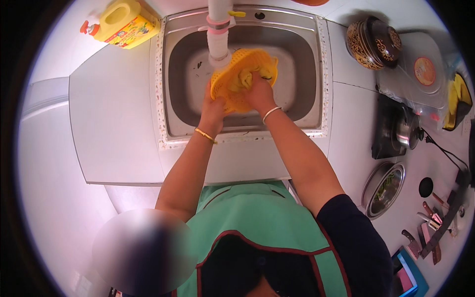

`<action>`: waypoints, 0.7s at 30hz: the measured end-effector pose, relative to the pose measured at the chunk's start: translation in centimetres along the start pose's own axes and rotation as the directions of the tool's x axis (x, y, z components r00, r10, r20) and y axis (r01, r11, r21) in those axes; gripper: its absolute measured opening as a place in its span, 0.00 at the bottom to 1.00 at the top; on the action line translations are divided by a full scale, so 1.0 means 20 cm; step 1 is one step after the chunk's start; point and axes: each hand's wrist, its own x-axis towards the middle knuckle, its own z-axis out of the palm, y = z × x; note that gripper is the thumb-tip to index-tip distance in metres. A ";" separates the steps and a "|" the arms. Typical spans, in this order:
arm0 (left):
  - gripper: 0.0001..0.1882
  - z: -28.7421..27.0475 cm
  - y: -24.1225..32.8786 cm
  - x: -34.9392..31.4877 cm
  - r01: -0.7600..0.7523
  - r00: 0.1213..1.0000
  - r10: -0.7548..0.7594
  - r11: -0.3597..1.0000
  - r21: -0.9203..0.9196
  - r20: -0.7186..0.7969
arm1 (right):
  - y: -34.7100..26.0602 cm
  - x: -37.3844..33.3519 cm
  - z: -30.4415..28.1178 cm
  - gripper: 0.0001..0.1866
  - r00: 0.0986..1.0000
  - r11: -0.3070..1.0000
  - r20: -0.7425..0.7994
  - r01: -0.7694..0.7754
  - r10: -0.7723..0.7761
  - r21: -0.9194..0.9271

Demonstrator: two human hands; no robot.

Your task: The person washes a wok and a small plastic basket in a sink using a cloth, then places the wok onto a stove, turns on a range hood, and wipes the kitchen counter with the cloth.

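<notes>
A yellow plastic colander (255,55) is tilted over the basin of the steel sink (300,94), just under the faucet's end. My left hand (213,109) is closed on its near left rim. Inside the colander, my right hand (260,92) is closed on a crumpled yellow cloth (243,79) pressed against the holed wall. The fingertips of the right hand are partly hidden by the cloth. The white faucet hose (218,44) hangs down beside the colander's left edge; whether water runs from it cannot be made out. Small dark bits lie on the basin floor.
A yellow detergent jug (123,24) stands at the back left of the counter (114,109). To the right are a brown lidded pot (373,42), a small steel saucepan (406,129) on a black cooktop (386,126), a steel bowl (385,190) with greens, and several knives on a wall rack.
</notes>
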 end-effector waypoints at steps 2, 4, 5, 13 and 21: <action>0.34 -0.03 -0.06 0.04 -0.042 0.999 0.042 0.999 -0.028 -0.001 | 0.00 0.00 0.03 0.25 1.000 0.995 0.027 -0.001 -0.001 0.098; 0.30 -0.14 -0.15 0.10 -0.040 0.995 0.029 0.991 -0.129 -0.090 | -0.03 -0.06 -0.01 0.21 0.865 0.624 0.499 -0.421 0.058 0.658; 0.30 -0.18 -0.15 0.15 -0.040 0.996 0.029 0.991 -0.130 -0.085 | -0.01 -0.09 -0.05 0.21 0.867 0.624 0.495 -0.420 0.061 0.658; 0.33 -0.21 -0.01 0.17 -0.143 0.989 0.143 0.990 0.013 -0.032 | 0.08 -0.11 -0.45 0.21 0.992 0.845 0.027 0.088 -0.120 0.527; 0.36 -0.11 -0.11 0.19 -0.325 0.945 0.326 0.915 0.240 0.039 | 0.07 0.00 -0.03 0.20 0.955 0.975 0.268 0.069 -0.125 0.210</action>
